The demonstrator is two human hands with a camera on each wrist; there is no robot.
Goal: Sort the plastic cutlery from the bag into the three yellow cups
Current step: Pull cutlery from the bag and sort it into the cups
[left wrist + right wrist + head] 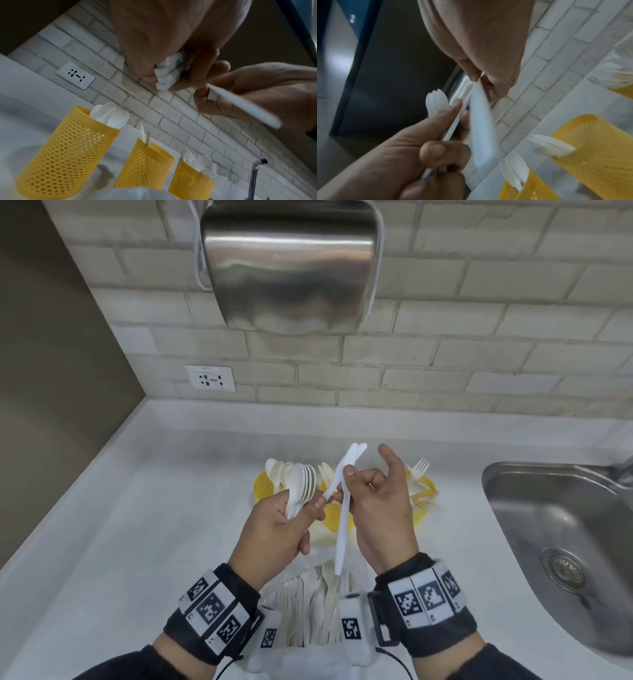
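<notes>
My left hand (pixel 310 506) grips a bundle of white plastic spoons (pixel 301 484) and pinches the end of a white knife (pixel 334 479) between thumb and finger. My right hand (pixel 351 475) pinches a second knife (pixel 342 535), which hangs down over the bag (pixel 308 611) of cutlery at the front edge. Behind the hands stand three yellow mesh cups: the left cup (pixel 68 155) holds spoons, the middle cup (pixel 144 166) knives, the right cup (pixel 190 180) forks. In the right wrist view the hanging knife (pixel 481 128) is blurred.
A steel sink (pixel 548 525) is set into the white counter (pixel 137 525) at the right, with a tap (pixel 254 180) behind it. A steel box (pixel 287 268) hangs on the brick wall above, and a wall socket (pixel 209 378) sits at the left.
</notes>
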